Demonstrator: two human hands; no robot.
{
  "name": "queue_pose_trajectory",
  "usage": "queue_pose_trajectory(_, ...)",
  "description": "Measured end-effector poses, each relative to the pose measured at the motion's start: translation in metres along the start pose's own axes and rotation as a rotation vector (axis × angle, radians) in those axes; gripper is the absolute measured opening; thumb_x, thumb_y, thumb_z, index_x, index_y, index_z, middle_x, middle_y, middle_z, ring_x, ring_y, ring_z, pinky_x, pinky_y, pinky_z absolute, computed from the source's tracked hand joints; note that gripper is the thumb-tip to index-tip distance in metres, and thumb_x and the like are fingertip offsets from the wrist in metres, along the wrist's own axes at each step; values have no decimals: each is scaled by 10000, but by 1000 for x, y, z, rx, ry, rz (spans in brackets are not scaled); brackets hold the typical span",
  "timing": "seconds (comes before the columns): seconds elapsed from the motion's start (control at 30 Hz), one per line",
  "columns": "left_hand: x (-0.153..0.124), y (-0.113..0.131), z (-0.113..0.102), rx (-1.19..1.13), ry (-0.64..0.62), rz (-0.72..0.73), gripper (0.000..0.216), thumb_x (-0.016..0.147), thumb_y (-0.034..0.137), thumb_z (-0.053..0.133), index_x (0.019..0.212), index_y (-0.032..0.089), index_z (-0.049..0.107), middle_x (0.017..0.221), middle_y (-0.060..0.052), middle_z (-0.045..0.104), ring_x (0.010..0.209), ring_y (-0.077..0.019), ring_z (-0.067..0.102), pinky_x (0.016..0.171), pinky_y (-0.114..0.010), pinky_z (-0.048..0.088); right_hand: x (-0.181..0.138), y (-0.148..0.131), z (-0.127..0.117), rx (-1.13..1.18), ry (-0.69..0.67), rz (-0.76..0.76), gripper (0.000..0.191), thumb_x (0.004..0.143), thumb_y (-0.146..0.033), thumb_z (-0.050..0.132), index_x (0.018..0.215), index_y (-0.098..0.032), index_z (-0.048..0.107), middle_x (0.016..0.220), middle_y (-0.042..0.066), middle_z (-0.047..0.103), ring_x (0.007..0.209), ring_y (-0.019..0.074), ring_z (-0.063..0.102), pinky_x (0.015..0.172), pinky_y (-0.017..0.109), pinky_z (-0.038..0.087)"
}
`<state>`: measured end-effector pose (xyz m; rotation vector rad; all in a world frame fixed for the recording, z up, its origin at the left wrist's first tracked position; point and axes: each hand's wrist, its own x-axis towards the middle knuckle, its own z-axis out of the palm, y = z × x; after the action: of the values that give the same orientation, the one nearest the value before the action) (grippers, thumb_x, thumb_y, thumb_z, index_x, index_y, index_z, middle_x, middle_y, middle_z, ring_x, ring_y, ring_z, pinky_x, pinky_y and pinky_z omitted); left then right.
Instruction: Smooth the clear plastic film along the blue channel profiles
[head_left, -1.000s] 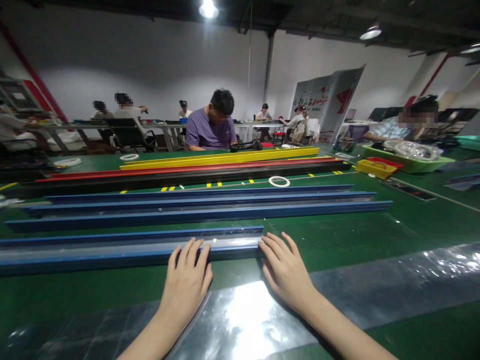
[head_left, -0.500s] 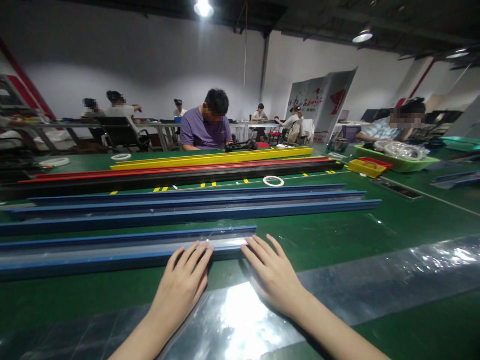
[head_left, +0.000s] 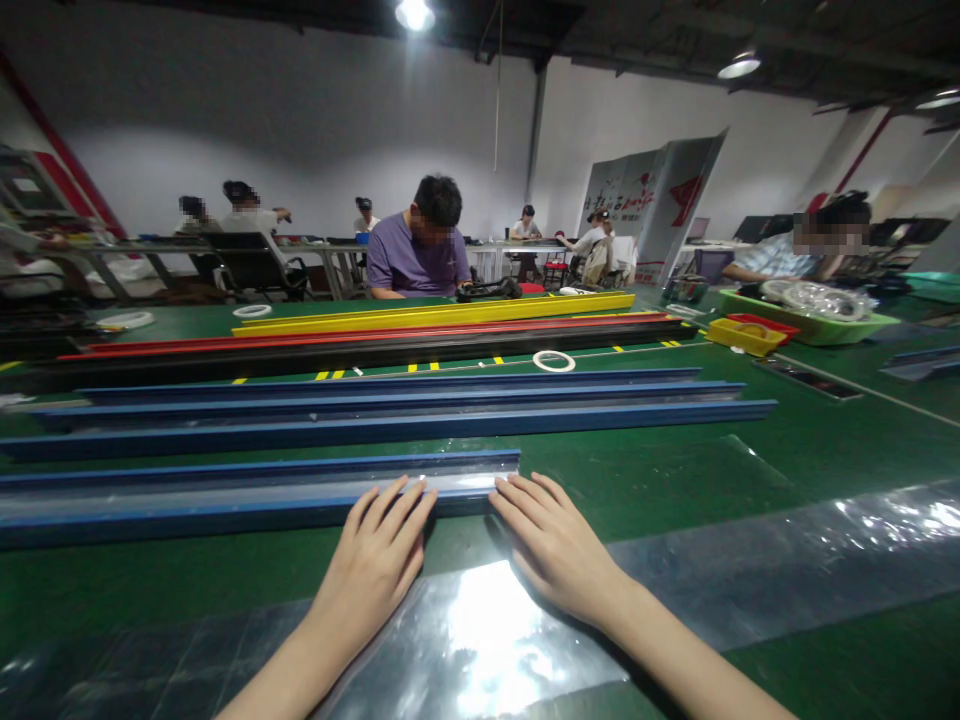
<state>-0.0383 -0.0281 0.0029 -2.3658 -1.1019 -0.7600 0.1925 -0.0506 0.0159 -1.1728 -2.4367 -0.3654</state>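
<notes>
Blue rail (head_left: 225, 497) — long (glossy top).

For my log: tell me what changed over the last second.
The right hand slid left, closer to the left hand, its fingers now at the end of the near blue rail. Nothing grasped or released. Both hands remain flat; rail and clear film unmoved.

Table (head_left: 675, 470) before me
Film sheet (head_left: 480, 630) nearest me; one rail (head_left: 225, 495) behind it; three rails (head_left: 375, 405) behind that; tape roll (head_left: 553, 361) farthest.
</notes>
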Motion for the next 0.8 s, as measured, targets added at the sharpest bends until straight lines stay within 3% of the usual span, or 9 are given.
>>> queue_pose_trajectory(0.07,0,0,-1,-5,-24,1,347,816,185,369,1136,181,503,1138,-47,562,1070,-216,466,927,-381,301,0,5,-1,-26,8,-26,429,778,-183,415,1203,-130,439,1220,89,494,1124,218,404,959,406,295)
queue_pose_trajectory(0.23,-1,1,1,58,-30,-113,331,801,181,388,1102,174,526,1103,-60,581,1039,-233,488,897,-405,319,0,17,0,-71,141,141,279,782,-153,418,1022,-133,559,1026,81,609,966,199,509,883,397,357)
queue_pose_trajectory(0.37,-1,2,1,87,-21,-162,316,795,182,394,1072,150,542,1078,-84,585,1033,-244,488,898,-422,318,0,11,2,-44,159,98,286,787,-145,413,1035,-118,553,1014,92,613,952,190,513,860,381,372)
queue_pose_trajectory(0.6,0,2,-2,21,-65,32,391,773,137,397,1149,187,489,1152,-70,539,1078,-210,453,914,-372,331,2,-1,4,-90,86,-20,373,803,-198,400,1161,-138,486,1157,80,550,1073,212,452,925,405,297)
queue_pose_trajectory(0.8,-1,4,0,33,-84,-92,376,763,164,443,1130,216,507,1150,-51,547,1074,-231,456,918,-412,315,0,15,1,-103,186,162,235,806,-194,404,958,-161,580,944,70,626,907,188,530,876,402,334)
